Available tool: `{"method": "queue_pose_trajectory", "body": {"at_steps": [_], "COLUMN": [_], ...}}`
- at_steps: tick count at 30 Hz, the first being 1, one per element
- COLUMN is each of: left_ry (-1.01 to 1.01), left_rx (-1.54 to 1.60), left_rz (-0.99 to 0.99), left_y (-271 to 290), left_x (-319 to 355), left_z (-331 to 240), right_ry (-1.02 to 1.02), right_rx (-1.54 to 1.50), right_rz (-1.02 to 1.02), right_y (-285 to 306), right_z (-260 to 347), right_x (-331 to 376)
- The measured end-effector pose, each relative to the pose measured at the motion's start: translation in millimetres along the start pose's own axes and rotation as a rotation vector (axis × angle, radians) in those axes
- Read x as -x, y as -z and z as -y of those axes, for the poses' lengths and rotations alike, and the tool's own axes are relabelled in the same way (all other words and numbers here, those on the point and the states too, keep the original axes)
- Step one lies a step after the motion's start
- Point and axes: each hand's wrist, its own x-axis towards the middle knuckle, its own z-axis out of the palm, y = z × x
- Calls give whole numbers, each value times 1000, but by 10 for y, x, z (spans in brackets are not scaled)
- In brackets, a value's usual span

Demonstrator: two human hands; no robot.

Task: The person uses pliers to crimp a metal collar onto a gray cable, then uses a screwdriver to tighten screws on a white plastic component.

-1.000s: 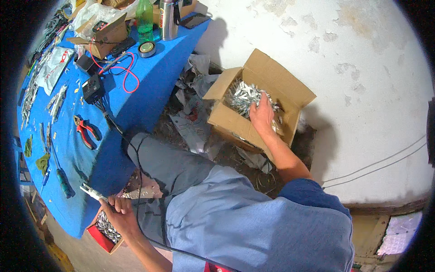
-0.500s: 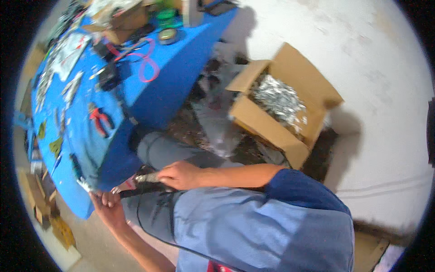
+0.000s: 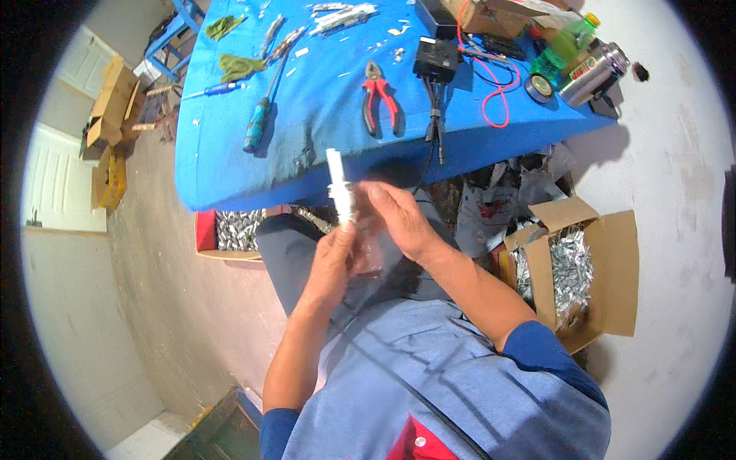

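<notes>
Upright in my left hand (image 3: 331, 257) is a bundle of slim white pieces (image 3: 340, 195), its narrow end pointing up just before the table edge. The fingers are closed around its lower part. My right hand (image 3: 402, 222) is beside it on the right, fingers stretched out and tilted toward the bundle; nothing shows in its grip, though the space between the hands is blurred. On the blue-covered table (image 3: 314, 115) ahead lie red-handled pliers (image 3: 380, 100) and a teal-handled screwdriver (image 3: 256, 126).
Farther right on the table are a black adapter (image 3: 435, 60) with cables, a pink-red cord (image 3: 502, 107), a green bottle (image 3: 567, 44) and a steel flask (image 3: 596, 74). Silvery pieces fill a carton (image 3: 619, 272) at my right and a red-sided box (image 3: 205, 231) below the table.
My view has swung left. Both hands have come together over my lap, and the white bundle now stands upright in my left hand. The silvery object my right hand held is gone from it.
</notes>
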Motion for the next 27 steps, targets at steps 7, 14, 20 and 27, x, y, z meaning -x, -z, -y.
{"method": "queue_pose_trajectory", "body": {"at_steps": [7,14,20,27], "left_ry": [93,127,136,90], "left_rx": [241,362,339,184], "left_rz": [179,188,131,80], "left_y": [100,196,178,228], "left_x": [3,-41,-106,-133], "left_z": [219,312,262,351], "right_ry": [-124,-223,-215,-102], "right_rx": [-338,-280,-351,-126], "right_rz": [99,70,180,-21], "right_y": [12,23,74,-36], "right_z": [88,43,49,120], "right_x": [-271,-262,-288,-244]}}
